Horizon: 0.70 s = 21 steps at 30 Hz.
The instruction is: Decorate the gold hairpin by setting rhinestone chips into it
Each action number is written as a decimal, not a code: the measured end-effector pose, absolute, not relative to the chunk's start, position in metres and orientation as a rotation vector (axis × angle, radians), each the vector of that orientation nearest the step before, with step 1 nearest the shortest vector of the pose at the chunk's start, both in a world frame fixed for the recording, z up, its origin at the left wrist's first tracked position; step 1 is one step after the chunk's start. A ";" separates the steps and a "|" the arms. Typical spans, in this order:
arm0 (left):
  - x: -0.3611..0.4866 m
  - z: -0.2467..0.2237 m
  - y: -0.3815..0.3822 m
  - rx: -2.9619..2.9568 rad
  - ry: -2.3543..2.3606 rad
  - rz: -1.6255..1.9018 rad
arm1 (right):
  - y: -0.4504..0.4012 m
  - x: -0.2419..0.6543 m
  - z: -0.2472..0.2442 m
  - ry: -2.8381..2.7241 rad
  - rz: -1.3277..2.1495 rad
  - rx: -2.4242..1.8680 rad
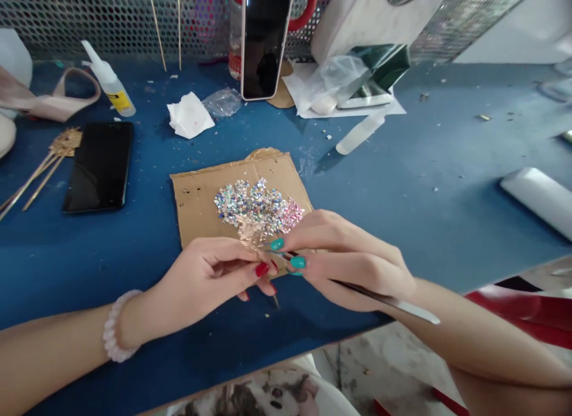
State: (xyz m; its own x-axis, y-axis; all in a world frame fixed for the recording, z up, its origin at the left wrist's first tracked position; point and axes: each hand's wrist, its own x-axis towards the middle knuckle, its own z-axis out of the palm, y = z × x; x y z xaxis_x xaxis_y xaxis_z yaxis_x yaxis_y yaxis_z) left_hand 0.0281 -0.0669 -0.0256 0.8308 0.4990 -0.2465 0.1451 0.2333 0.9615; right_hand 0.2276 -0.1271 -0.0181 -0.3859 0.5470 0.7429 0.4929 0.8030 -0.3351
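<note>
A piece of cardboard (196,213) lies on the blue table, bearing a pile of glittery silver, blue and pink sequins (257,201). Low over its front edge, my left hand (192,288) is closed in a pinch on a thin stick (276,301) with a pale gold flower-like piece (251,230) at its top. My right hand (357,264) grips metal tweezers (402,309), whose back end sticks out towards my forearm. The tweezer tips point at the gold piece, close to my left fingertips. Whether they hold a sequin is too small to tell.
To the left are a black phone (99,168), a glue bottle (111,82) and gold-topped sticks (49,163). Crumpled white paper (190,115), an upright phone (264,43), a translucent tube (361,133) and plastic packets (378,76) lie or stand at the back.
</note>
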 end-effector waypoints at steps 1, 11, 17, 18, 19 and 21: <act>0.028 -0.027 -0.068 1.343 0.585 0.281 | -0.128 0.227 -0.018 -2.050 0.063 -0.749; 0.033 -0.031 -0.089 1.278 0.578 0.484 | -0.130 0.216 -0.028 -1.950 -0.004 -0.658; 0.034 -0.028 -0.100 1.282 0.583 0.501 | -0.134 0.221 -0.027 -1.940 -0.031 -0.638; 0.034 -0.029 -0.101 1.276 0.581 0.498 | -0.134 0.222 -0.026 -1.950 -0.036 -0.633; 0.034 -0.029 -0.102 1.267 0.577 0.496 | -0.135 0.223 -0.025 -1.971 -0.042 -0.628; 0.034 -0.030 -0.102 1.252 0.567 0.490 | -0.137 0.226 -0.023 -2.032 -0.062 -0.618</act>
State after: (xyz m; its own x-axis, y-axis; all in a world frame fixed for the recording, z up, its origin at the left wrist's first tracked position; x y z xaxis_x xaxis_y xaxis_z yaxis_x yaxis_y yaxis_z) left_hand 0.0337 -0.1020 -0.0301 0.7659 0.6297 -0.1302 -0.0371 0.2455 0.9687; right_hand 0.2256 -0.1370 -0.0225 -0.3971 0.3994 0.8263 0.4491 0.8697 -0.2046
